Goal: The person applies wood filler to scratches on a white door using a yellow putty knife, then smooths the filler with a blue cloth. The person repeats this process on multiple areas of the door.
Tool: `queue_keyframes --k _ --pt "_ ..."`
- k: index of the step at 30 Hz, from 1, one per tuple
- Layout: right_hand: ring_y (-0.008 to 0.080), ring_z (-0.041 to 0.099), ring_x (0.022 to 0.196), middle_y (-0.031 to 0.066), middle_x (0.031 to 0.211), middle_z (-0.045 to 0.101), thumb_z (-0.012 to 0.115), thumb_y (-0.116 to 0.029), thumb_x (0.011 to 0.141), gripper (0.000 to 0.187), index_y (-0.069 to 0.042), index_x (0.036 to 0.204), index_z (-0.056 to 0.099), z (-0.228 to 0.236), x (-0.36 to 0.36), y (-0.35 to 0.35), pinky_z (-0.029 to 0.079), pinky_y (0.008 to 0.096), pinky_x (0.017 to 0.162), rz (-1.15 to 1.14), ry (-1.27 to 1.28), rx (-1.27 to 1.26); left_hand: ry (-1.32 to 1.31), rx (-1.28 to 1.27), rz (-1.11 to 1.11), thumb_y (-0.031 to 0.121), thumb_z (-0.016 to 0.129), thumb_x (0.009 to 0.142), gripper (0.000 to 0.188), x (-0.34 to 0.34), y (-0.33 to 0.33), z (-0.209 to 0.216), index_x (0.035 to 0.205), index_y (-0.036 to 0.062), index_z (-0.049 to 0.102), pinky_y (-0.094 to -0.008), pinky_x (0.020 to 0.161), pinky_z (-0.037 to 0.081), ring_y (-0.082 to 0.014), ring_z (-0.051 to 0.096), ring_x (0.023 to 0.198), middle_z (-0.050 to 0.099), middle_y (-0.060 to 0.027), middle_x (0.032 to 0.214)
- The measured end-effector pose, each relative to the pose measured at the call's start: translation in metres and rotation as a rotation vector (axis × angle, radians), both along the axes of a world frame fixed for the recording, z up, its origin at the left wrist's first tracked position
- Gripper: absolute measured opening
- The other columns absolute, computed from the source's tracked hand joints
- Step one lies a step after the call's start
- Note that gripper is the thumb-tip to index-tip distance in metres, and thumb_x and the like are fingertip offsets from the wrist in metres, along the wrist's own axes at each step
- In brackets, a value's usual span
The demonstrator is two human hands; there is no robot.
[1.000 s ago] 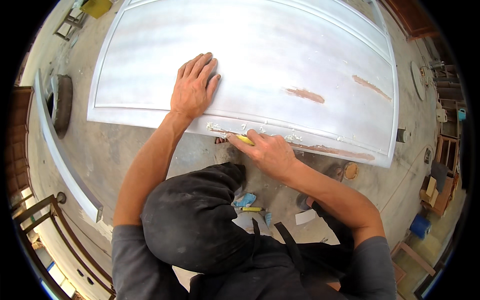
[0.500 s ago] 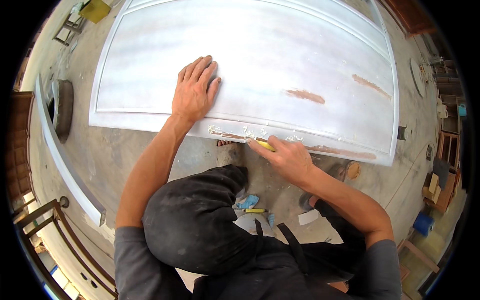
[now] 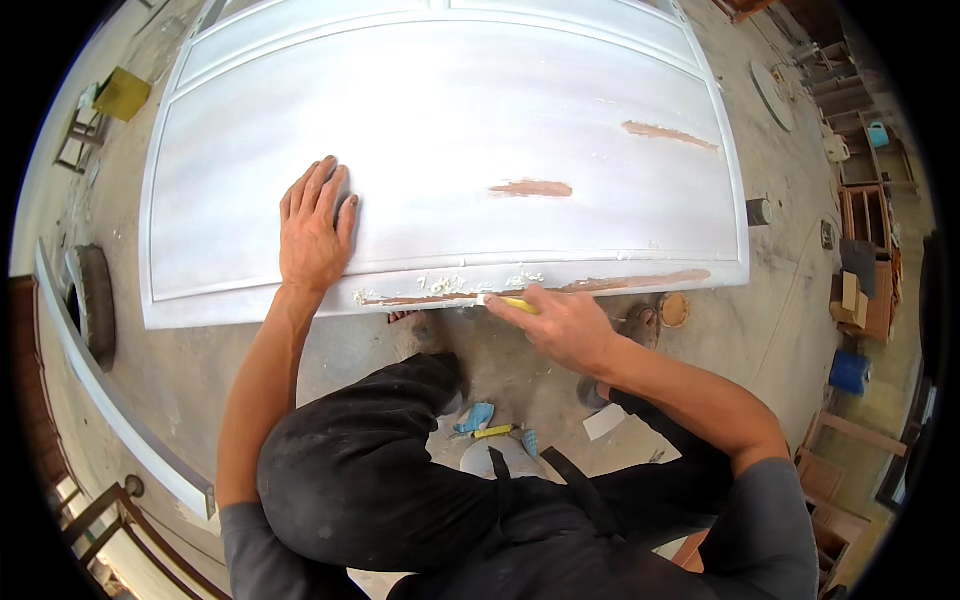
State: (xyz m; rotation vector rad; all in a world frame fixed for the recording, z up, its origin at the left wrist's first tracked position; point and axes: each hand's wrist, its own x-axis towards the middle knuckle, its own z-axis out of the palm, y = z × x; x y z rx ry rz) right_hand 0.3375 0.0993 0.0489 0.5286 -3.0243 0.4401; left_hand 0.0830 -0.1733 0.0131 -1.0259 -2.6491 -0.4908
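Note:
A large white-painted framed panel [image 3: 420, 130] lies in front of me. My left hand [image 3: 316, 240] rests open on its face, near the left end, fingers spread toward the far side. My right hand [image 3: 565, 325] is closed round a yellow-handled scraper [image 3: 518, 304] at the panel's near edge. The tool's tip is close to a long stripped brown strip [image 3: 640, 281] in the paint; my fingers partly hide the tool. Curled white paint shavings [image 3: 445, 286] lie along that edge. Two more brown patches, one mid-panel [image 3: 532, 188] and one farther right [image 3: 670, 135], show on the face.
Below my lap sits a white bucket [image 3: 490, 458] with another yellow-handled tool [image 3: 494, 431] and a blue cloth [image 3: 474, 417] on top. A long white beam [image 3: 120, 420] and a tyre [image 3: 92, 305] are at the left. Wooden furniture [image 3: 868, 225] and a blue container [image 3: 850, 371] stand right.
The view has shifted, so the panel appears farther left. My right hand and scraper have moved right along the near edge. My left hand stays put on the panel.

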Motion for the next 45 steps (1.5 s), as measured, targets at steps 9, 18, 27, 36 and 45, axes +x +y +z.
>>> queue_keyframes --k 9,18,27,36,45 --pt "0.0357 0.070 0.079 0.0143 0.093 0.064 0.063 -0.014 0.095 0.039 -0.002 0.132 0.059 -0.067 0.071 -0.094 0.055 0.0504 0.065 -0.284 -0.240 -0.443 -0.012 -0.015 -0.024 0.016 0.055 0.106 0.040 -0.003 -0.004 -0.005 0.145 0.0048 0.057 -0.0456 0.121 0.032 -0.0306 0.044 0.147 0.051 -0.0115 0.156" --pt "0.0463 0.034 0.152 0.0306 0.160 0.037 0.064 -0.023 0.099 0.068 0.011 0.152 0.039 -0.031 0.098 -0.010 0.028 0.0547 0.125 -0.513 0.158 -0.125 0.024 -0.054 -0.038 0.017 0.052 0.108 0.040 -0.009 -0.011 -0.007 0.146 0.0045 0.056 -0.0462 0.122 0.031 -0.0319 0.044 0.147 0.052 -0.0134 0.157" --pt "0.0420 0.028 0.156 0.0297 0.164 0.034 0.063 -0.046 0.099 0.084 0.015 0.151 0.038 -0.033 0.006 -0.124 0.018 0.0512 0.131 -0.368 0.133 -0.227 -0.017 -0.058 -0.061 0.018 0.050 0.109 0.041 -0.006 -0.006 -0.013 0.147 0.0026 0.055 -0.0465 0.122 0.030 -0.0348 0.043 0.147 0.051 -0.0165 0.157" --pt "0.0389 0.032 0.154 0.0261 0.161 0.039 0.060 -0.036 0.103 0.072 0.011 0.153 0.038 -0.032 0.042 -0.020 0.022 0.0490 0.130 -0.489 0.230 -0.126 0.018 -0.055 -0.081 0.019 0.048 0.110 0.041 -0.014 -0.018 -0.013 0.147 0.0035 0.055 -0.0463 0.121 0.030 -0.0345 0.045 0.146 0.051 -0.0172 0.157" --pt "0.0476 0.033 0.150 0.0332 0.158 0.038 0.053 -0.027 0.106 0.063 0.015 0.149 0.038 -0.047 0.129 0.153 0.023 0.0522 0.128 -1.115 0.292 0.130 0.034 -0.032 -0.110 0.019 0.049 0.111 0.040 -0.014 -0.007 -0.021 0.145 0.0019 0.056 -0.0463 0.120 0.032 -0.0351 0.046 0.145 0.052 -0.0174 0.156"
